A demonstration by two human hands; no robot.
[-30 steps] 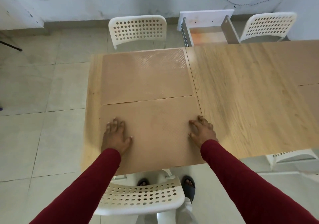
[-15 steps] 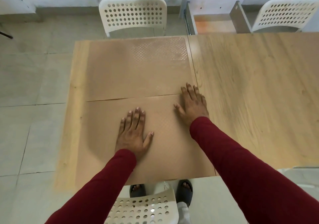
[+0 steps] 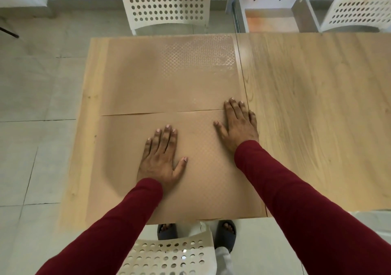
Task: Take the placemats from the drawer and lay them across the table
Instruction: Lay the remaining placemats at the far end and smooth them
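We press the near placemat (image 3: 203,169) flat on the desk (image 3: 317,116) with both hands, left hand (image 3: 161,158) and right hand (image 3: 239,124), fingers straight and gripping nothing; next, the bare right side needs another mat from the drawer (image 3: 273,20).

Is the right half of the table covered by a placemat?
No, the right half of the table shows bare wood; both placemats lie on the left half.

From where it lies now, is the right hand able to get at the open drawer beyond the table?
Probably not without moving: the right hand lies flat on the near placemat, and the whole table depth lies between it and the drawer.
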